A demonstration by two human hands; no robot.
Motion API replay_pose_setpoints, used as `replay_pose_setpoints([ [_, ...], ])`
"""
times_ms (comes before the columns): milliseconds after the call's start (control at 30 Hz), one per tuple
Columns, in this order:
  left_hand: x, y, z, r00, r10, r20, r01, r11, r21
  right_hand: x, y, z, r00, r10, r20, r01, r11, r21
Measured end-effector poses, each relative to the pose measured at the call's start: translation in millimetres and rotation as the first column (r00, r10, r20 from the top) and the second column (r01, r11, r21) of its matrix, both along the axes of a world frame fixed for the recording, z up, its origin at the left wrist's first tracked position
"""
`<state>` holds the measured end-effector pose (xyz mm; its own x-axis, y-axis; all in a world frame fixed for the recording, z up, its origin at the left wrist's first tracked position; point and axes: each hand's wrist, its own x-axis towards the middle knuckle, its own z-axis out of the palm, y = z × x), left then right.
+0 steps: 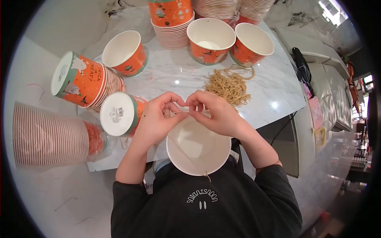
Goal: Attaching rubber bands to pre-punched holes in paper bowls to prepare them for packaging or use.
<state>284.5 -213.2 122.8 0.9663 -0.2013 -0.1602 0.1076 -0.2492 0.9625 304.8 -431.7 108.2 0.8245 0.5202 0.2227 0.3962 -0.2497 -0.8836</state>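
A white-lined paper bucket (216, 154) sits at my lap, its open mouth facing up. Through its near rim a tan string (183, 152) passes, with a short tail hanging outside, and it crosses the inside toward my left hand (160, 119). That hand is closed, thumb and fingers pinching the string at the far rim. My right hand (216, 113) is closed too, its fingertips pinched on the string beside the left ones. The fingers hide the string's end and part of the far rim. Just beyond my right hand lies a loose pile of tan strings (228, 87).
Orange printed buckets stand upright on the marble table (274, 85): one bucket (133, 59) at far left, two at the back. Behind them rises a bucket stack (172, 35). Left lie a tipped stack (85, 81), a single bucket (117, 115) and a plastic-wrapped stack (51, 135). A grey sofa (333, 87) is right.
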Motion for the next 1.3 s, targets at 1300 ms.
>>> replay_pose_setpoints([
  [1300, 8, -4, -35, 0.997, -0.008, -0.078, -0.01, 0.972, -0.235, -22, 19, -8, 0.961, -0.195, 0.194, 0.203, 0.979, -0.026],
])
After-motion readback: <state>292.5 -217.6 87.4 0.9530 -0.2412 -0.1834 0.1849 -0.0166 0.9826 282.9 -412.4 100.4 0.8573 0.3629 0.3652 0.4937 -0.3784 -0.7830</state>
